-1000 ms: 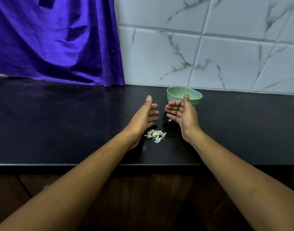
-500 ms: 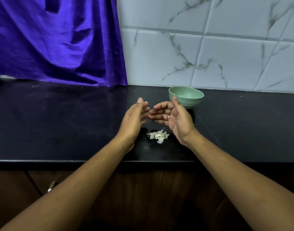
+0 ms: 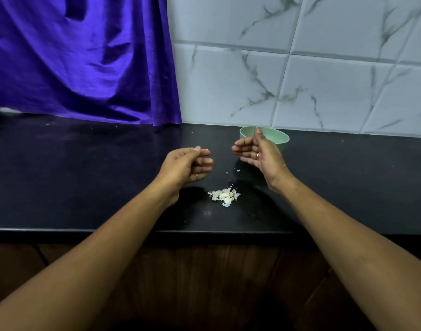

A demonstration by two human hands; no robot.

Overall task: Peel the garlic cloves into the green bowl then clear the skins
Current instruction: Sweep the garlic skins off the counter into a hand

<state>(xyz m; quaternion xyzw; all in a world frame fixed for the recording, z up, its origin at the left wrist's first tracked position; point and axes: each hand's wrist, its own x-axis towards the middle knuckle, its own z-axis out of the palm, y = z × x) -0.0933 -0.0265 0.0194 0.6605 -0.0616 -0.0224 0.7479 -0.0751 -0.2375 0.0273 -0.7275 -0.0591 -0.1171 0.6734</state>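
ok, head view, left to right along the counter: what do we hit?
Purple curtain → left hand → pile of garlic skins → right hand. Green bowl overlaps the right hand, so it is left unplaced.

No legible text, label, brand mark, number or sign appears in this view. The green bowl (image 3: pixel 277 139), the black counter (image 3: pixel 85 175), the marbled tiled wall (image 3: pixel 324 80) and the purple curtain (image 3: pixel 85 68) all present plain, unlettered surfaces.
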